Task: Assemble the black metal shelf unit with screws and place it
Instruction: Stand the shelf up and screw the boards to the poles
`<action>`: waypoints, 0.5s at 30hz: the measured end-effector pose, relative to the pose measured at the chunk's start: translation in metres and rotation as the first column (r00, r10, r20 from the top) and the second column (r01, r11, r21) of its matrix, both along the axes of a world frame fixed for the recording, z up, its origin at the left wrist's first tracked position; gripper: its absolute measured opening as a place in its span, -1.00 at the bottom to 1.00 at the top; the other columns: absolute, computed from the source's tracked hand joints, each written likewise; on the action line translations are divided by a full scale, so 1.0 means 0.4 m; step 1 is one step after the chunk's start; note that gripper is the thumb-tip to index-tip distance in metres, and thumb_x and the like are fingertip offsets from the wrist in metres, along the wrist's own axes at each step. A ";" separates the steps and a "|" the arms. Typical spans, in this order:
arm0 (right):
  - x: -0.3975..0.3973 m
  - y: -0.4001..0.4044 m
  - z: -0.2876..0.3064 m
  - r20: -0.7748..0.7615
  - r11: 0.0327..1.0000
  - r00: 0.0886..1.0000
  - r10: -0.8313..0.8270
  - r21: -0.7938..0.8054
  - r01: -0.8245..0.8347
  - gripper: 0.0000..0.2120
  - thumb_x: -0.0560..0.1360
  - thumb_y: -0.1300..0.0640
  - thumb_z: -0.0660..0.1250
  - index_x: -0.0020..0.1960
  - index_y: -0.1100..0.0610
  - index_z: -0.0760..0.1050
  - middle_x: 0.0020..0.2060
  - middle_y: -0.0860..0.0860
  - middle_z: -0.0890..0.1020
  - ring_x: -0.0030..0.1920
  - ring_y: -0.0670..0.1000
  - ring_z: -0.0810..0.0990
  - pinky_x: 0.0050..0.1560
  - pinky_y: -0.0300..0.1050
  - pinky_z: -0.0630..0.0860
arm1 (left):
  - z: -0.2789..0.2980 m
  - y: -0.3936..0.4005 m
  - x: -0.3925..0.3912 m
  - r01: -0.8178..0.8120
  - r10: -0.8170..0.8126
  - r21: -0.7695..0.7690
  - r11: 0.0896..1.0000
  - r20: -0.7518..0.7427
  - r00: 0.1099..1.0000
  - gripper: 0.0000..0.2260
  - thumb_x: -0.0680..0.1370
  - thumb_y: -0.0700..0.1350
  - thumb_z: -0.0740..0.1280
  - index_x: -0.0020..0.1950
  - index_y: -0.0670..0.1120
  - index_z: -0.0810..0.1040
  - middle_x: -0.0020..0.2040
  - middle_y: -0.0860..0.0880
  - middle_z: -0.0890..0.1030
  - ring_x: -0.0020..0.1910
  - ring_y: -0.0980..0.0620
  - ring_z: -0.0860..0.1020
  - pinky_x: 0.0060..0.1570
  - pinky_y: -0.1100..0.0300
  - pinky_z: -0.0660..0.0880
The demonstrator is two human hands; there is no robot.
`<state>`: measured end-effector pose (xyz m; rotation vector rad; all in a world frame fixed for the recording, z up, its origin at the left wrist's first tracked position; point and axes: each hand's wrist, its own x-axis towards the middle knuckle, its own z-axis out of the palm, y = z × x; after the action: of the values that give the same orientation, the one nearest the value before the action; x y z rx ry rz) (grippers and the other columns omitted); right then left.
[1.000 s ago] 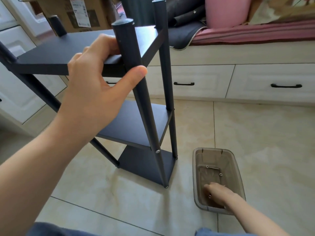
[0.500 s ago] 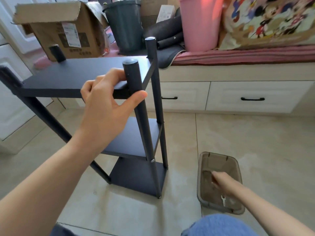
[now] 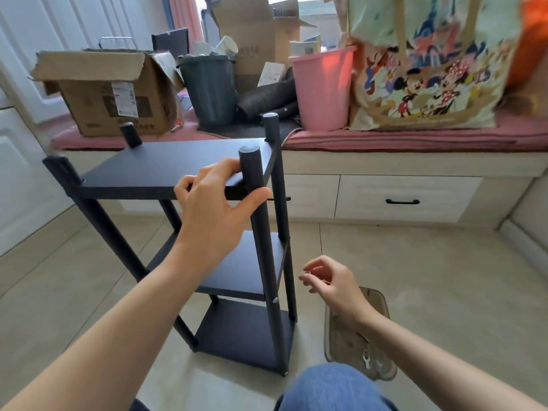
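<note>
My right hand has come up out of the tray at the lower right of the frame, where it was digging a moment ago. It now hangs right of the shelf, fingers curled, thumb and fingertips pinching something small and pale. I judge it a screw, though it is too small to be sure. That suggests the picking is done and the next move is to bring it to a hole on the near post.

My left hand keeps its grip at the middle of the frame: fingers lie over the edge of the top board, thumb wraps the near post just below its cap, steadying the unit. The shelf stands upright on the floor, left of centre, all three boards on its posts. A small tool lies in the tray.
</note>
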<state>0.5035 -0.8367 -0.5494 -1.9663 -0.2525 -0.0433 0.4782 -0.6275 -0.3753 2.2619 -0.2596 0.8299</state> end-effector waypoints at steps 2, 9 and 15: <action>-0.015 0.057 0.057 0.011 0.993 1.000 0.003 0.121 -0.004 -0.94 0.54 0.15 0.40 0.00 0.11 0.58 -0.15 0.00 0.70 -0.08 -0.05 0.68 -0.03 -0.10 0.64 | 0.020 0.011 -0.006 0.009 -0.008 -0.076 0.997 0.016 1.000 -0.80 0.52 0.03 0.47 0.08 0.12 0.51 -0.02 0.23 0.59 0.10 0.06 0.55 0.40 0.00 0.22; -0.018 0.224 0.187 0.042 0.949 0.999 0.004 0.315 -0.017 -0.93 0.63 0.17 0.26 0.03 0.16 0.49 -0.20 -0.05 0.71 -0.13 -0.08 0.68 -0.10 -0.10 0.61 | 0.070 0.135 -0.021 -0.049 0.061 -0.315 0.948 0.031 0.998 -0.87 0.53 0.13 0.43 -0.03 0.31 0.49 -0.03 0.26 0.63 0.15 0.07 0.59 0.35 -0.19 0.40; 0.009 0.376 0.202 0.088 0.962 0.996 0.007 0.270 -0.031 -0.95 0.63 0.15 0.24 0.00 0.08 0.45 -0.26 -0.07 0.61 -0.24 -0.19 0.56 -0.21 -0.29 0.46 | 0.056 0.308 -0.003 -0.119 0.136 -0.440 0.890 0.007 0.991 -0.78 0.54 0.15 0.42 0.15 0.16 0.55 -0.02 0.25 0.65 0.10 0.23 0.59 0.23 0.10 0.51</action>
<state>0.5070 -0.6865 -0.4686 -1.6904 -0.3054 -0.1430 0.4770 -0.5043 -0.3531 1.8518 0.0614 0.8975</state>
